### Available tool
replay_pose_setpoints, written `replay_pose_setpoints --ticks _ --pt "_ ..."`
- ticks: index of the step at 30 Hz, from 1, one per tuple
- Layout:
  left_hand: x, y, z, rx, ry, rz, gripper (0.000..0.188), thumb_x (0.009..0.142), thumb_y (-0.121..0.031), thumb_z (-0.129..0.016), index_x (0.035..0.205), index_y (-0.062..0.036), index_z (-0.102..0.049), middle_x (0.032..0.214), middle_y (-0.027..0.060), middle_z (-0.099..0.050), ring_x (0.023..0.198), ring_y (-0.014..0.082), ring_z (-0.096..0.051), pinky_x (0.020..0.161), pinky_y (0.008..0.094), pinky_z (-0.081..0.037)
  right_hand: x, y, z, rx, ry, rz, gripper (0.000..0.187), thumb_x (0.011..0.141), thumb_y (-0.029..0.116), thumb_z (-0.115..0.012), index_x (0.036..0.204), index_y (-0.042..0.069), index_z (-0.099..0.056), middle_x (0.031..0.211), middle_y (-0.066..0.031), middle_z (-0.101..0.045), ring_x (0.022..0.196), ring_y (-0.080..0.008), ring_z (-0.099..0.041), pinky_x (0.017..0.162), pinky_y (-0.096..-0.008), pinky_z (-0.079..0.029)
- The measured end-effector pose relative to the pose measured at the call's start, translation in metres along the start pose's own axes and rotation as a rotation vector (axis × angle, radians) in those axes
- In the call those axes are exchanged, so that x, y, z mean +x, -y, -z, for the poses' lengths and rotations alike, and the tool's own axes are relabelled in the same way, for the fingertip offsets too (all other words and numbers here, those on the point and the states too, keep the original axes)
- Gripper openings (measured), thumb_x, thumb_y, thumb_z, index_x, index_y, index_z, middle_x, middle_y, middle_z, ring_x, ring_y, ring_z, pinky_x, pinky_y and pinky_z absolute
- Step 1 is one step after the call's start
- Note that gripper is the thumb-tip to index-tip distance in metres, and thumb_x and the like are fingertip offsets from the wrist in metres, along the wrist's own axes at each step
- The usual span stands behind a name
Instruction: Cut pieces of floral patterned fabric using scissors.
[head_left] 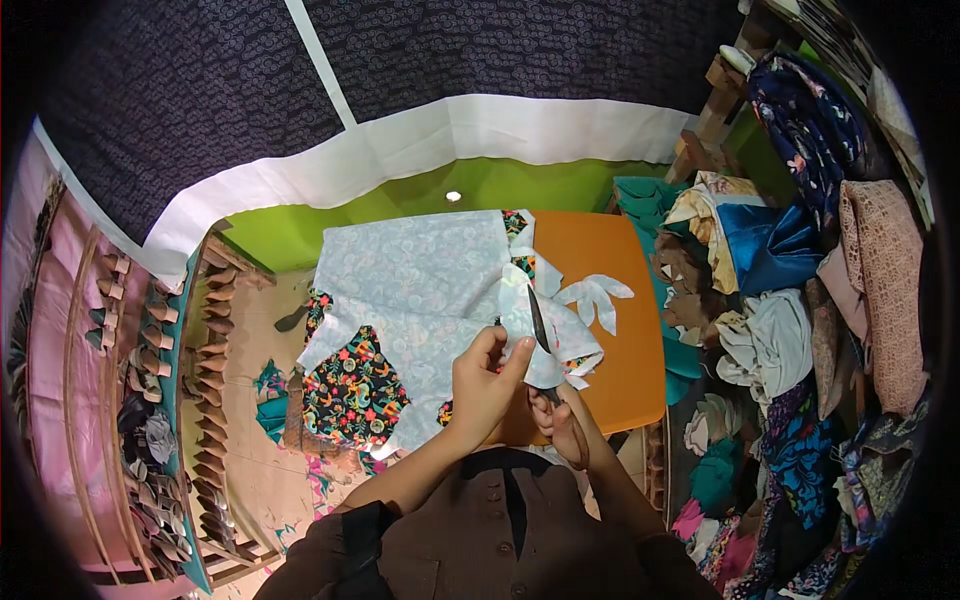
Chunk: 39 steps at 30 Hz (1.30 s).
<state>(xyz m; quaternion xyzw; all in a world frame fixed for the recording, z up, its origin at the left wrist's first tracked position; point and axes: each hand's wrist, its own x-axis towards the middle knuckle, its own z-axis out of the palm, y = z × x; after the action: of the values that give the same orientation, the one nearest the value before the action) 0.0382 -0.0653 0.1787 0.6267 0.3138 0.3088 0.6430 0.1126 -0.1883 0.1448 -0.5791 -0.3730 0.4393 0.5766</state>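
Note:
A pair of scissors [539,322] with dark blades points away from me, its handles in my right hand [562,420], whose fingers are wrapped round them. Just left of the blades, my left hand [486,376] pinches a pale piece of fabric [515,296], thumb and forefinger raised. The blades lie against this pale piece; whether they are apart I cannot make out. Beneath my hands a large floral cloth [400,260] is spread, mostly pale wrong side up. Its black, brightly flowered side [357,390] shows at the near left.
The cloth lies on an orange table [610,390], with a leaf-shaped pale scrap [598,298] on its right part. Piled fabrics [770,340] crowd the right side. Wooden racks of shoe-shaped pieces [210,400] stand left. A dark patterned curtain [450,60] hangs beyond. Scraps [270,400] lie on the floor.

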Motion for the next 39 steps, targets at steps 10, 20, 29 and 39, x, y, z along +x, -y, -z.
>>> replay_pose_setpoints --ticks 10,20,29,39 --pt "0.000 -0.011 -0.002 -0.092 0.005 0.000 0.017 0.081 -0.014 -0.058 0.083 0.0023 -0.054 0.067 -0.0001 -0.054 0.057 0.0022 -0.045 0.050 0.0173 -0.036 -0.002 -0.005 0.003 0.072 0.064 0.033 0.073 0.079 0.061 -0.034 0.114 -0.003 -0.035 0.078 -0.0043 -0.039 0.065 -0.0126 -0.035 0.060 -0.0248 -0.034" --pt "0.000 -0.014 -0.004 -0.036 -0.008 -0.004 0.016 0.080 -0.013 -0.058 0.081 0.0024 -0.053 0.065 -0.0011 -0.052 0.056 0.0014 -0.041 0.048 0.0171 -0.034 0.002 0.023 -0.008 0.132 -0.024 -0.078 0.077 0.065 0.075 -0.036 0.097 0.005 -0.036 0.071 0.0050 -0.029 0.054 -0.0029 -0.024 0.045 -0.0166 -0.020" --pt "0.001 0.000 -0.006 -0.004 -0.019 -0.049 0.019 0.078 -0.014 -0.061 0.076 0.0014 -0.050 0.056 -0.0037 -0.041 0.052 0.0017 -0.032 0.044 0.0184 -0.027 -0.001 0.002 -0.001 0.008 -0.034 -0.034 0.079 0.075 0.069 -0.025 0.106 -0.002 -0.041 0.077 -0.0038 -0.044 0.063 -0.0099 -0.039 0.055 -0.0242 -0.035" --pt "0.003 -0.009 -0.004 -0.008 0.000 -0.118 0.017 0.079 -0.014 -0.060 0.076 0.0006 -0.052 0.057 -0.0024 -0.048 0.053 0.0014 -0.039 0.045 0.0173 -0.031 0.003 0.016 -0.006 0.127 -0.026 -0.065 0.076 0.066 0.075 -0.033 0.096 0.005 -0.037 0.069 0.0044 -0.030 0.052 -0.0030 -0.023 0.044 -0.0173 -0.019"
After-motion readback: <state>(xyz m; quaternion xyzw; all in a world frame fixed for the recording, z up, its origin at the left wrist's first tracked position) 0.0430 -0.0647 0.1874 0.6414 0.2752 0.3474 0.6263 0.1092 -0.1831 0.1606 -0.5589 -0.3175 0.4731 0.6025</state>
